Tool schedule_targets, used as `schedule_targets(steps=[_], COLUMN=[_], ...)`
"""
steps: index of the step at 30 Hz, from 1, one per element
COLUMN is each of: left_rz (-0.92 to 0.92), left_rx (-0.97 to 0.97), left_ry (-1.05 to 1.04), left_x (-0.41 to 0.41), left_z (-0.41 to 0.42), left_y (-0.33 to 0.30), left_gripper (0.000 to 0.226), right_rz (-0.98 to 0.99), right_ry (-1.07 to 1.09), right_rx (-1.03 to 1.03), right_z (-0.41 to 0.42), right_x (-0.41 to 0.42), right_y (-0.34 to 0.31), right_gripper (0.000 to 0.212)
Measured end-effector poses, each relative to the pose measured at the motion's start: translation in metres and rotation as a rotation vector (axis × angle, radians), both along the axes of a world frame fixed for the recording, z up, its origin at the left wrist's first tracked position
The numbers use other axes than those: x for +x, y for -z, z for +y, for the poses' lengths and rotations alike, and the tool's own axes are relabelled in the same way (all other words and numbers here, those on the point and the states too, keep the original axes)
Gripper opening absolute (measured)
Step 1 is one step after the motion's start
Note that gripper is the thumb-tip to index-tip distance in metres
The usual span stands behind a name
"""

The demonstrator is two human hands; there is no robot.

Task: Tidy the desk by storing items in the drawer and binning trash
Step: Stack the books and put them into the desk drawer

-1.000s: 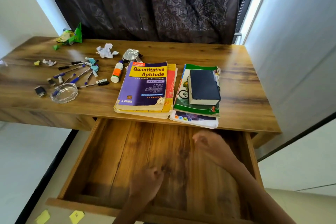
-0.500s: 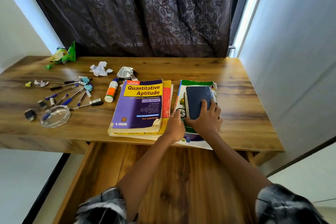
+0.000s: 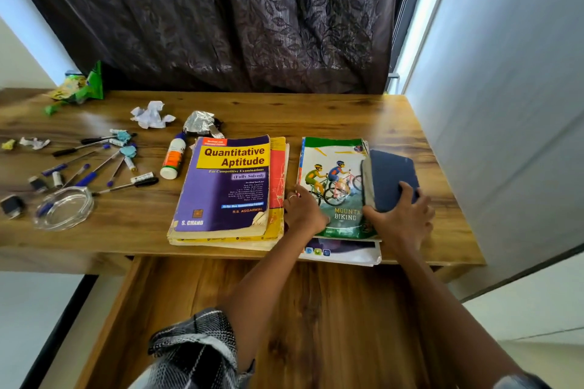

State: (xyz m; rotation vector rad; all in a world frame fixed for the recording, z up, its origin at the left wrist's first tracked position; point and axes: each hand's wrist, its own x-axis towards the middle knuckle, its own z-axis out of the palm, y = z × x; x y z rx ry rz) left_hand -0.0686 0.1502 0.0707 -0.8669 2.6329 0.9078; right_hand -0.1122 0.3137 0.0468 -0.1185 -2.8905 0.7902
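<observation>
A dark blue hardback book (image 3: 390,177) lies on the right side of the Mountain Biking book (image 3: 331,174), its left edge lifted. My right hand (image 3: 399,218) grips its near end, thumb at the page side. My left hand (image 3: 305,211) rests on the left edge of the Mountain Biking book, fingers curled at that edge. A white-covered book (image 3: 344,254) lies under that one. The purple Quantitative Aptitude book (image 3: 226,183) tops a yellow and red stack to the left. Below the desk front the wooden drawer (image 3: 196,300) stands pulled out.
Left of the books lie a glue bottle (image 3: 173,156), several pens (image 3: 94,161), a glass ashtray (image 3: 63,207), crumpled white paper (image 3: 151,115), a foil ball (image 3: 202,125) and green wrappers (image 3: 80,88). A dark curtain hangs behind; a wall stands close on the right.
Both hands rose from the drawer to the right-hand book stack. The right hand took hold of the dark blue book and has shifted it to the right, uncovering the Mountain Biking cover.
</observation>
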Motion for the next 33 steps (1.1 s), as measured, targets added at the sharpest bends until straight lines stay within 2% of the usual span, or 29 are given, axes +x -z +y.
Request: schedule_targets(steps=[5,10,12,15,18,20,23,25,27,30,31,33], left_rz=[0.001,-0.032,0.007,0.091,0.190,0.280,0.424,0.508,0.586,0.687,0.700,0.701], left_rx=[0.027,0.032,0.170,0.554,0.665,0.703,0.618,0.572,0.605,0.711,0.749,0.798], left_ry=[-0.125,-0.215,-0.312,-0.458,-0.493,-0.484,-0.418,-0.351,-0.263,-0.108,-0.063,0.001], left_x=[-0.005,-0.010,-0.012,-0.016,-0.017,-0.017,-0.012,-0.005,0.005,0.022,0.029,0.044], left_z=[0.005,0.007,0.008,0.010,0.016,0.020,0.021,0.016,0.011,0.001,-0.001,-0.005], left_y=[-0.002,-0.002,-0.004,-0.013,-0.029,-0.039,-0.055,-0.067,-0.082,-0.103,-0.108,-0.111], left_gripper=[0.110,0.090,0.077,0.050,0.043,0.047,0.050,0.049,0.043,0.036,0.036,0.039], right_rz=[-0.047,-0.071,-0.079,-0.111,-0.168,-0.172,0.024,0.138,0.048,-0.297,-0.361,-0.388], right_ry=[0.011,0.011,-0.013,-0.051,-0.093,-0.103,-0.050,-0.062,-0.137,-0.221,-0.235,-0.276], right_rx=[0.103,0.179,0.165,0.160,0.173,0.139,-0.045,-0.259,-0.563,-1.128,-1.257,-1.366], right_z=[0.035,0.056,0.058,0.059,0.064,0.066,0.055,0.039,0.023,0.006,0.004,0.004], right_x=[-0.003,0.003,0.004,0.003,0.000,-0.002,0.002,0.005,0.007,0.004,0.003,0.005], right_y=[0.000,0.003,0.003,-0.002,-0.004,-0.006,-0.017,-0.028,-0.041,-0.062,-0.066,-0.075], right_gripper=[0.084,0.087,0.086,0.086,0.089,0.088,0.072,0.061,0.057,0.053,0.050,0.046])
